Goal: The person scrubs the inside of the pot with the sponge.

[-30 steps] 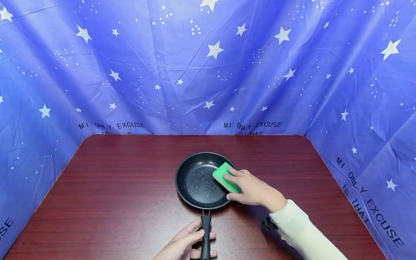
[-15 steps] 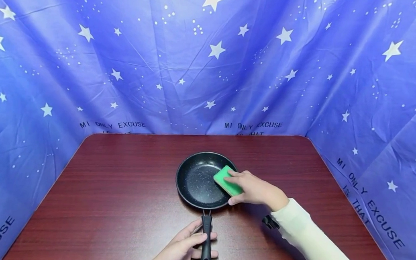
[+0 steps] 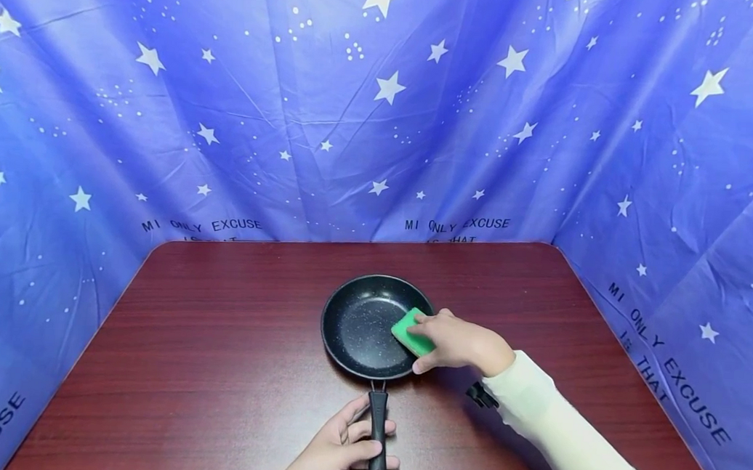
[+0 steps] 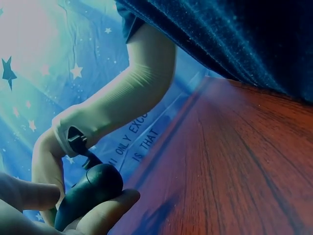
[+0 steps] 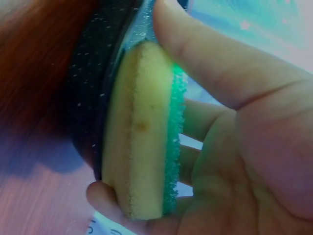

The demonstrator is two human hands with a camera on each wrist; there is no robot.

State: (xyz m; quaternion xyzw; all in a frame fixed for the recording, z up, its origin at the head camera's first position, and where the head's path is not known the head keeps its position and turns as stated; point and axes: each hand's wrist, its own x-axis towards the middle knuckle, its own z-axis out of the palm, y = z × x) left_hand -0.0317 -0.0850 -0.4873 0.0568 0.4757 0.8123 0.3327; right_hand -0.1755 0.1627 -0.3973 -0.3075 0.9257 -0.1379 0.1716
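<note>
Fingers (image 3: 430,329) hold sponge (image 3: 406,330); pan (image 3: 360,328), table (image 3: 211,354) beneath

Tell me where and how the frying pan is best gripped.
Probably grip the pan by its black handle, from the near side, where it juts out slim and straight. The left hand holds it there; the right hand and green sponge crowd the pan's right.

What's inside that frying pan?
In the frying pan, speckled black surface shows, with a green-and-yellow sponge at the right side; whatever lies beneath it is covered.
</note>
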